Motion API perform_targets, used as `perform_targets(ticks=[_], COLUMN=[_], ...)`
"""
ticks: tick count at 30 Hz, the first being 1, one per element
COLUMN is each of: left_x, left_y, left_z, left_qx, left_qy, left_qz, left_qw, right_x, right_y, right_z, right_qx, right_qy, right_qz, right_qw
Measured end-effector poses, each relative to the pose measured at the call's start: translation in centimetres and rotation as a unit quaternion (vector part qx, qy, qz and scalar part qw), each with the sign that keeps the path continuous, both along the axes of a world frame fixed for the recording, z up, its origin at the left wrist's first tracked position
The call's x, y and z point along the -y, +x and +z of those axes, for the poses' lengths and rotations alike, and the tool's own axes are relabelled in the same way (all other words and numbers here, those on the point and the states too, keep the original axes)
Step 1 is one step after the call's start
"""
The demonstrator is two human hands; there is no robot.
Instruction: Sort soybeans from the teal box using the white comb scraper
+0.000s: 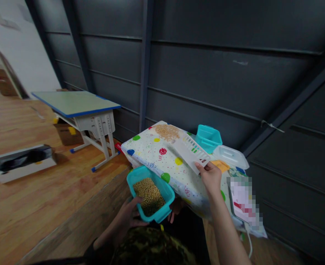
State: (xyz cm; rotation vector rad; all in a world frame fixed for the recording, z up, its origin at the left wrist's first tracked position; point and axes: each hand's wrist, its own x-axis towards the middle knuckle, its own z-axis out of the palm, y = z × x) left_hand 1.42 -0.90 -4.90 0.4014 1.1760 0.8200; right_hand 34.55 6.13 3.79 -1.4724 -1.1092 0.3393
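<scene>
My left hand (128, 215) grips a teal plastic container (150, 198) half full of small tan beans, held just below the near edge of the table. My right hand (211, 177) pinches the near end of a white slotted plastic scraper (188, 151) that lies across the polka-dot tablecloth (151, 154). The scraper's far end reaches a loose pile of beans (167, 131) at the table's far corner. A second, empty teal container (208, 138) stands behind the scraper, with a clear lid (231, 156) beside it.
A dark grey panelled wall stands right behind the table. To the left a blue-edged desk (75, 103) sits on the wooden floor, with a white box (21, 162) nearer me. A blurred card lies on the table's right end.
</scene>
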Motion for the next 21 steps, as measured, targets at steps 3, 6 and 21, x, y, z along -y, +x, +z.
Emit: perform_targets(ticks=[3,6,21], left_x=[-0.1,0.0,-0.8], left_y=[-0.8,-1.4,0.4], left_z=[0.3,0.4,-6.9], left_qx=[0.0,0.015,0.056], left_qy=[-0.004,0.015,-0.023], left_qz=[-0.005,-0.015,-0.093], left_qw=[1.0,1.0,0.994], right_x=[-0.8,-2.7,-11.6], right_y=[0.5,0.7,-0.6], right_z=[-0.1,0.1,-0.1], right_qx=[0.046,0.076,0.168], right_qy=[-0.008,-0.02,-0.069], right_qz=[-0.009,-0.014,0.033], right_qw=[0.999,0.997,0.983])
